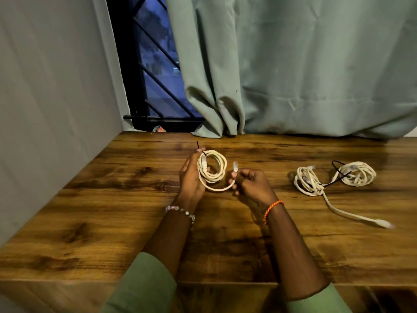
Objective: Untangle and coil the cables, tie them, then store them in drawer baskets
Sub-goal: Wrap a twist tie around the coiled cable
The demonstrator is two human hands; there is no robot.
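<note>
Wood-grain table (112,222) fills the near half of the view, wall (45,86) on the left. Far side: grey-green curtain (293,64) w/ its hem bunched on the table's far edge, dark barred window (153,64) to the left of it. Small colourful item on the sill, too small to ID.

Both forearms come in from the near edge, green sleeves pushed up. Beaded bracelet (180,211) on the left wrist, orange thread band (272,210) on the right.

Left hand (191,175) is closed around the left side of a coiled cream cable (212,168), held above the table approx centre. Coil stands roughly upright, facing cam. One plug sits inside the loop by the left fingers. Black tie (200,149) wraps the top of the coil, tail sticking up past the fingertips.

Right hand (250,181) pinches the same cable's free end just below the other plug (235,166); a short slack loop hangs btwn the two hands.

Right side of the table, well apart from the hands: two more cream cable bundles. Left bundle (308,180) is loosely coiled w/ a long tail running near-right, ending in a plug (383,223). Right bundle (358,173) is rounder. Black ties (338,172) lie across and btwn them; can't tell if fastened.
</note>
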